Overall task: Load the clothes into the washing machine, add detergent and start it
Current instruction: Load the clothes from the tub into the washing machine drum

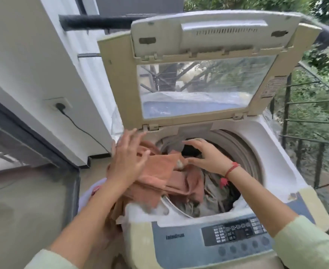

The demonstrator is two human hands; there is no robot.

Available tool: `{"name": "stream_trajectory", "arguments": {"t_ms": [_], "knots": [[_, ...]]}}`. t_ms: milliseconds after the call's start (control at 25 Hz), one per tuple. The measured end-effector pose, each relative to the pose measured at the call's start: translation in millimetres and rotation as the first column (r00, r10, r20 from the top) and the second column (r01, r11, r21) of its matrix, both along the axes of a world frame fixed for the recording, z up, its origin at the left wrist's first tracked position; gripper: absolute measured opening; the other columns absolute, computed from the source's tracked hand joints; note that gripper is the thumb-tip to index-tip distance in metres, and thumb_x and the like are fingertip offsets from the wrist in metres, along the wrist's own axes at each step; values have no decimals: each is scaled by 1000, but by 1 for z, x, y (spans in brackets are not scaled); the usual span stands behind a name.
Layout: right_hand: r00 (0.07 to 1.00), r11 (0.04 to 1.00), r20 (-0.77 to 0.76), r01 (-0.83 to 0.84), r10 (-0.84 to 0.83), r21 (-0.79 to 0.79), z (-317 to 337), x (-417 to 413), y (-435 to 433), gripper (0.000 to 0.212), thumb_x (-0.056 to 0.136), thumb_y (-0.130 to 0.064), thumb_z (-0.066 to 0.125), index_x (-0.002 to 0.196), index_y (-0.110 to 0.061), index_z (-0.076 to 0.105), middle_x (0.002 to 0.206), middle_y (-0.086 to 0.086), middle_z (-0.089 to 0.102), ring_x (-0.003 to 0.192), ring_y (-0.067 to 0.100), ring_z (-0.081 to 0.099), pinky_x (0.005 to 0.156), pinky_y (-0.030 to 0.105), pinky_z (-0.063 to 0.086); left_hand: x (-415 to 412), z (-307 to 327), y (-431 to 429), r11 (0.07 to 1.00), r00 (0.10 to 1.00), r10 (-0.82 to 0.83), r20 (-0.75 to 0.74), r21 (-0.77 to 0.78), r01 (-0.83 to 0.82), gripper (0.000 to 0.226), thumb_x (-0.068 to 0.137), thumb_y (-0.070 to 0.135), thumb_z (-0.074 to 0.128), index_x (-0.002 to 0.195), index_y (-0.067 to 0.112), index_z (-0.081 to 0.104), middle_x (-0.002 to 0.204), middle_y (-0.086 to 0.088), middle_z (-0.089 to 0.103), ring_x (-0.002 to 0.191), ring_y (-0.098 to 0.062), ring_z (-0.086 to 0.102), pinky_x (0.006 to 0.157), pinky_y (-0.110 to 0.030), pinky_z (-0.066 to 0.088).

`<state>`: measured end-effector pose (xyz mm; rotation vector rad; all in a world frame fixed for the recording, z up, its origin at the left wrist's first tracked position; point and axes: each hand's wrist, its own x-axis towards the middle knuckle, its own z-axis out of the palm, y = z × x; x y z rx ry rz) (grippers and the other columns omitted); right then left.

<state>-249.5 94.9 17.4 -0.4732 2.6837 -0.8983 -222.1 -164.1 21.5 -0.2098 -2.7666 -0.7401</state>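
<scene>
A top-loading washing machine (272, 171) stands in front of me with its lid (119, 74) propped upright. An orange-brown cloth (159, 175) drapes over the left rim of the drum, part inside and part hanging outside. Grey and pale clothes (210, 193) lie deeper in the drum. My left hand (128, 158) hovers flat over the cloth's left part, fingers spread. My right hand (204, 156) reaches over the drum mouth, fingers curved and apart above the cloth and a dark item. Whether either hand touches the cloth I cannot tell. The control panel (235, 233) faces me at the front.
A pale laundry basket (88, 193) sits low at the machine's left. A wall socket with a black plug and cable (60, 106) is on the white wall to the left. A dark balcony railing (315, 121) runs behind and to the right.
</scene>
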Motion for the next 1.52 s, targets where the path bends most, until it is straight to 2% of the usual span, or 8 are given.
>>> {"name": "stream_trajectory", "arguments": {"t_ms": [120,280,520,920,1160,1280,1400,1520], "knots": [[989,988,15,-149,150,-36,6,15,-98,103,67,-58,73,146,-42,9,157,3,7,144,25,12,113,43,22,28,-29,-98,976,961,216,175,-76,-206,83,78,11,56,149,24,16,155,-10,16,142,-29,14,113,-55,12],[930,817,-69,-280,362,504,-13,33,-202,114,60,-74,64,145,-42,-6,157,2,-17,141,40,-16,103,74,0,71,-94,-159,955,803,130,582,-290,56,111,79,39,64,140,29,-29,154,-6,-23,144,-27,-14,113,-54,1],[968,672,-104,-78,227,736,-22,29,-261,33,95,-13,40,124,-15,57,125,7,42,114,36,47,77,42,48,63,-120,-158,995,721,2,693,-72,67,132,64,45,79,139,36,-30,155,-4,-22,144,-25,-11,116,-51,8],[915,999,-404,22,0,49,54,47,-128,42,67,-18,38,91,-22,73,86,5,56,76,26,58,67,29,47,41,-84,-113,908,837,-313,449,400,125,138,45,84,65,144,38,-19,156,10,-13,144,-10,-5,117,-46,14],[735,918,-565,380,-375,-115,97,30,34,35,62,7,50,87,-6,72,82,7,54,75,21,54,68,23,43,30,-39,-51,973,922,-220,318,141,184,132,44,89,56,142,44,-22,152,16,-27,140,-9,-25,113,-50,-12],[963,925,-250,181,-98,335,16,8,80,39,65,-6,63,96,-30,61,101,6,56,91,33,60,75,29,45,11,-49,-29,964,891,-166,422,-122,237,121,50,89,50,144,46,-14,153,7,-28,137,-17,-31,109,-57,-11],[963,779,269,-189,27,598,-43,0,57,62,70,-34,72,126,-39,45,138,8,37,125,34,43,102,34,37,2,-57,-15,904,881,-80,465,-339,261,83,69,73,55,142,41,30,158,2,3,143,-26,-15,110,-64,3],[982,862,142,-176,122,476,-31,-9,-9,90,73,-37,73,147,-33,21,155,7,11,138,34,24,112,42,26,5,-53,-5,933,919,-27,393,-319,164,51,75,60,56,120,35,57,146,2,33,143,-28,7,110,-61,14]]}}
